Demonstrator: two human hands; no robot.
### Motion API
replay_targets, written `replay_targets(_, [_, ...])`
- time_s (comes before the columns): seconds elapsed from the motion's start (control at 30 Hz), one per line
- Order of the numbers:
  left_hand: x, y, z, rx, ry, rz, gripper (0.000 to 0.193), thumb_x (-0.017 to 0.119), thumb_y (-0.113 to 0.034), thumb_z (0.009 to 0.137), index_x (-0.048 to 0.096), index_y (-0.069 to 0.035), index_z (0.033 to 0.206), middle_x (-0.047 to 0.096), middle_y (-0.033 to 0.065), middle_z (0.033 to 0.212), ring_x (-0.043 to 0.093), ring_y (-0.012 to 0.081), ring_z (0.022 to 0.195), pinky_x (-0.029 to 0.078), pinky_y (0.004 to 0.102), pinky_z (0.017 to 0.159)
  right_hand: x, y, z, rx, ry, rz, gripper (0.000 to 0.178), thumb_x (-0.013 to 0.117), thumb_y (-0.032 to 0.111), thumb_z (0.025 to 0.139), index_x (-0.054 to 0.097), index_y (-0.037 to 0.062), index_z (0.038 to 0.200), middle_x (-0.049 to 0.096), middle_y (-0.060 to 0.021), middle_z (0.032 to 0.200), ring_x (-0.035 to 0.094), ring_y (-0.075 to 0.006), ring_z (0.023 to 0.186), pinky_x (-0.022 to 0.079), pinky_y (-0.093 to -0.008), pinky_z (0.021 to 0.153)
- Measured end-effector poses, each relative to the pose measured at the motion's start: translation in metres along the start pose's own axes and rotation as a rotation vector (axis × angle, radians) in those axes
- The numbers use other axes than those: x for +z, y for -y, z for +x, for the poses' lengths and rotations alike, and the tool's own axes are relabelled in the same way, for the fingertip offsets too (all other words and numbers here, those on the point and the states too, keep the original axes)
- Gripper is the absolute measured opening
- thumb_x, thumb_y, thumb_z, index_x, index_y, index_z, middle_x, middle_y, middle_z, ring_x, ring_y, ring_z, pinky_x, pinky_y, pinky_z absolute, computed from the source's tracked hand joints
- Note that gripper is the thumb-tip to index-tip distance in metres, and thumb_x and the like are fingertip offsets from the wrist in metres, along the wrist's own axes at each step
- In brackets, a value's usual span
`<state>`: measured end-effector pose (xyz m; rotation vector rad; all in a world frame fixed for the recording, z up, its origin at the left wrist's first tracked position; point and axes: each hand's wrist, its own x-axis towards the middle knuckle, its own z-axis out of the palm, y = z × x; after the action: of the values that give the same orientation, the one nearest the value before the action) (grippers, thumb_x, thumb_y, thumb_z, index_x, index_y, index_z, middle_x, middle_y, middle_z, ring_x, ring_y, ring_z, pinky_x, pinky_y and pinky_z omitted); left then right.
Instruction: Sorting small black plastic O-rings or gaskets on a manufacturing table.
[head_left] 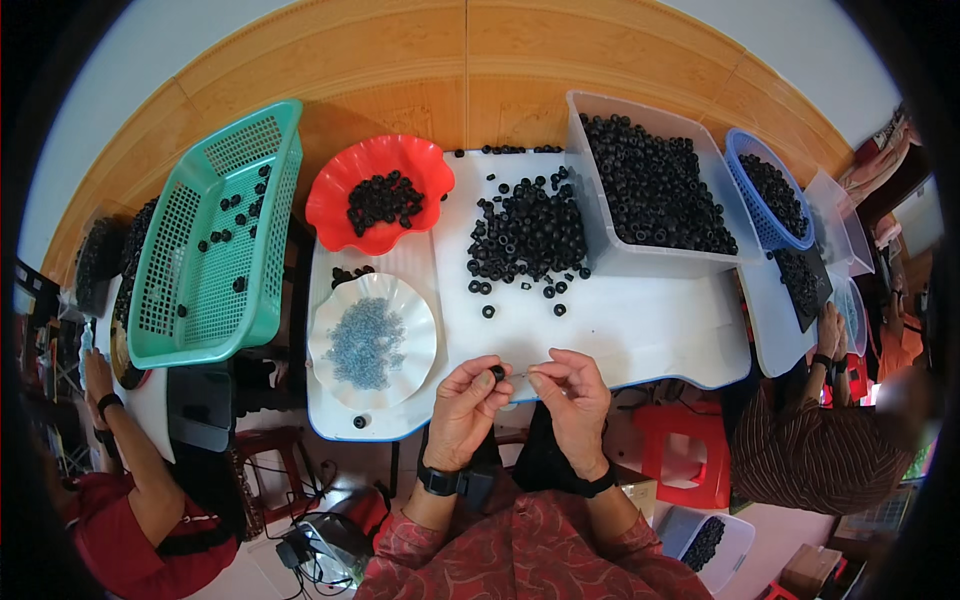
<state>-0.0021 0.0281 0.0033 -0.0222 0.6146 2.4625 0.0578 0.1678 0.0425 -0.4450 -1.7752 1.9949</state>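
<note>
Both hands are raised over the near edge of the white table, close together. My left hand (pixel 463 412) pinches a small round black part (pixel 497 373) between thumb and fingertips. Just to its right, my right hand (pixel 575 408) has thumb and forefinger pressed together, pointing toward the black part. Something thin seems to show between the two hands, too small to name. Beyond them a loose pile of black ring-shaped parts (pixel 530 235) lies on the table. A white scalloped plate (pixel 420 325) left of my hands holds many small pale-blue clear pieces (pixel 365 342).
A red scalloped bowl (pixel 325 205) with black parts stands behind the plate. Back right is a clear bin (pixel 650 262) full of black parts, beside a blue basket (pixel 800 240). A green basket (pixel 210 345) stands left. People work at both sides; a red stool (pixel 685 450) is at right.
</note>
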Motion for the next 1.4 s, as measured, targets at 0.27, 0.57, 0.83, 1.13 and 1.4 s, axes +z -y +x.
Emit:
replay_targets(0.27, [0.006, 0.0, -0.001, -0.015, -0.021, 0.018, 0.024, 0.056, -0.002, 0.093, 0.061, 0.002, 0.116, 0.064, 0.016, 0.11, 0.065, 0.0196, 0.091, 0.056, 0.0274, 0.08, 0.01, 0.009, -0.001, -0.035, 0.066, 0.041, 0.031, 0.064, -0.006, 0.087, 0.051, -0.0016, 0.115, 0.068, -0.0098, 0.098, 0.062, -0.012, 0.09, 0.049, -0.024, 0.081])
replay_targets(0.57, [0.006, 0.001, -0.001, -0.023, -0.037, 0.088, 0.024, 0.058, -0.002, 0.092, 0.06, 0.002, 0.116, 0.065, 0.0115, 0.104, 0.065, 0.0176, 0.088, 0.055, 0.0262, 0.077, 0.015, 0.004, 0.001, -0.058, 0.058, -0.021, 0.029, 0.065, -0.005, 0.086, 0.053, -0.002, 0.112, 0.069, -0.0109, 0.095, 0.065, -0.0119, 0.082, 0.052, -0.0243, 0.075])
replay_targets(0.83, [0.001, 0.003, 0.0, -0.004, 0.011, 0.103, 0.022, 0.056, 0.0, 0.093, 0.06, 0.004, 0.114, 0.066, 0.0143, 0.104, 0.066, 0.0183, 0.087, 0.056, 0.0281, 0.076, 0.008, 0.012, 0.007, -0.078, 0.136, -0.238, 0.03, 0.066, -0.005, 0.085, 0.053, -0.0015, 0.111, 0.07, -0.0106, 0.092, 0.066, -0.0126, 0.082, 0.052, -0.0243, 0.074])
replay_targets(1.13, [0.0, -0.002, -0.002, -0.069, 0.035, 0.188, 0.021, 0.057, -0.005, 0.094, 0.061, 0.004, 0.112, 0.066, 0.0123, 0.094, 0.065, 0.018, 0.078, 0.056, 0.0289, 0.069, -0.002, 0.016, 0.02, 0.094, 0.295, -0.112, 0.034, 0.071, -0.004, 0.081, 0.056, 0.0001, 0.112, 0.067, -0.0056, 0.086, 0.063, -0.0104, 0.077, 0.051, -0.0235, 0.072])
replay_targets(1.4, [-0.006, -0.004, 0.001, -0.119, 0.065, 0.082, 0.022, 0.055, -0.004, 0.095, 0.059, 0.005, 0.114, 0.066, 0.0127, 0.096, 0.066, 0.0176, 0.081, 0.058, 0.0282, 0.071, 0.006, 0.014, 0.015, 0.28, 0.212, 0.126, 0.031, 0.066, -0.002, 0.086, 0.056, -0.0018, 0.115, 0.065, -0.0062, 0.092, 0.061, -0.0106, 0.085, 0.05, -0.0238, 0.077])
